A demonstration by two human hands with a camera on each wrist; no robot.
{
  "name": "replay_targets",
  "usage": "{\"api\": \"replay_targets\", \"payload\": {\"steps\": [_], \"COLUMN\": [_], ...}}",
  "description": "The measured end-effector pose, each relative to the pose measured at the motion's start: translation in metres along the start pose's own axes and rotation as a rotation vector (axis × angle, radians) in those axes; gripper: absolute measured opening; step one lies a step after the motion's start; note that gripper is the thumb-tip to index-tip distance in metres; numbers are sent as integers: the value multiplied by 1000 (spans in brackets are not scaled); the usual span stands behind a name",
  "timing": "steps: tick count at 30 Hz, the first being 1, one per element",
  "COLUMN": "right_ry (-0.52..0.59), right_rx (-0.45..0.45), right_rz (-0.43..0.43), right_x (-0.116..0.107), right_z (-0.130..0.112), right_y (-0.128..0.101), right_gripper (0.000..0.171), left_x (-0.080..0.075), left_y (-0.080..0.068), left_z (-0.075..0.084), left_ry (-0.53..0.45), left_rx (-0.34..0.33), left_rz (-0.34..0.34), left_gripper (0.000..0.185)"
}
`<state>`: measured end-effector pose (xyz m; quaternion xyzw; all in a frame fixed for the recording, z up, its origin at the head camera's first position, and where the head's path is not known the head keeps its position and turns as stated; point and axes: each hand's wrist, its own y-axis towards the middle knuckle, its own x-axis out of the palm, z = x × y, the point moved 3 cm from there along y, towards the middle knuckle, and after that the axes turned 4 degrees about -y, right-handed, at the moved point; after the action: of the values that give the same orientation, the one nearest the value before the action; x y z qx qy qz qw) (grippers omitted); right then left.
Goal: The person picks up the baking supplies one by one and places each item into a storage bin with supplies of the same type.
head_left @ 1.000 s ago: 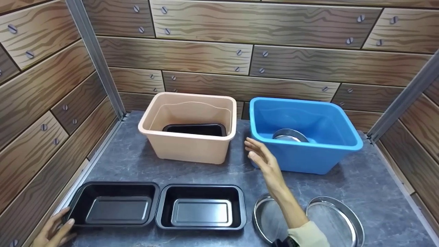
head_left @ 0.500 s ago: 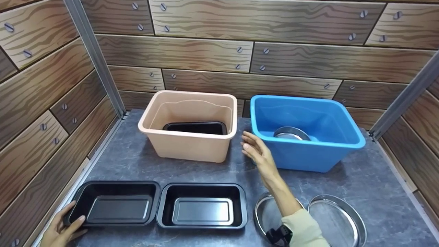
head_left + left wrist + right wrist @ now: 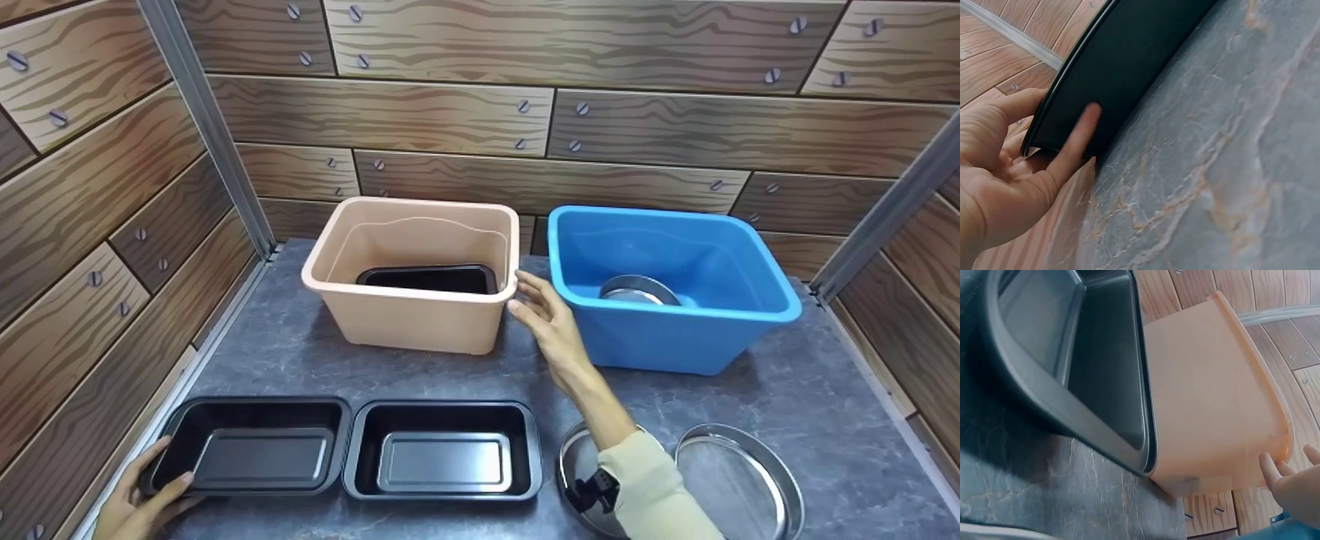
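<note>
My left hand (image 3: 146,487) is at the left end of a black loaf pan (image 3: 259,457). In the left wrist view its thumb lies along the dark outer wall (image 3: 1123,62) while the other fingers go round the pan's end. My right hand (image 3: 547,319) reaches over the table, fingers extended, with the fingertips right at the right-hand rim of the peach plastic bin (image 3: 420,322). Nothing is held in it. In that bin lies another black pan (image 3: 431,279), partly hidden by the front wall. A second loaf pan (image 3: 442,459) stands beside the first on the table.
To the right of the peach bin stands a blue bin (image 3: 675,345) with a round metal sieve (image 3: 637,289) inside. Two more sieves lie at the front right, one (image 3: 739,480) in plain view, the other (image 3: 576,457) partly behind my right forearm. Wood-patterned walls enclose the table.
My right hand has moved left from the blue bin's corner to the peach bin's rim. My left hand has come in closer around the left loaf pan's end.
</note>
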<state>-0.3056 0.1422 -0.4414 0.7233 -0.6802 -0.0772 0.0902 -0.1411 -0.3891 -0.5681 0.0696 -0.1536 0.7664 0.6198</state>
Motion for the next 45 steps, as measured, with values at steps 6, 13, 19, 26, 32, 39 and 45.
{"api": "replay_targets", "payload": {"steps": [6,13,19,26,32,39,45], "right_ry": [-13,-138,-144,-45,-54,-67,-90], "right_rx": [-7,11,7,-57,-77,-98,-132], "right_rz": [25,153,177,137,112,125,129], "right_x": [10,14,10,9,12,15,17], "right_z": [3,6,16,32,24,7,5], "right_y": [9,17,23,28,27,18,17], "right_gripper": [51,44,45,46,48,46,45], "left_x": [-1,3,6,3,-3,-4,5], "left_y": [0,1,3,5,4,5,-1], "left_z": [1,0,-6,-9,-8,-12,-3], "left_ry": [-84,-149,-190,-202,-341,-423,-590], "left_rx": [93,116,128,120,129,119,245], "left_rz": [-95,-156,-184,-189,-234,-173,-227], "left_gripper": [67,71,73,73,76,73,64]}}
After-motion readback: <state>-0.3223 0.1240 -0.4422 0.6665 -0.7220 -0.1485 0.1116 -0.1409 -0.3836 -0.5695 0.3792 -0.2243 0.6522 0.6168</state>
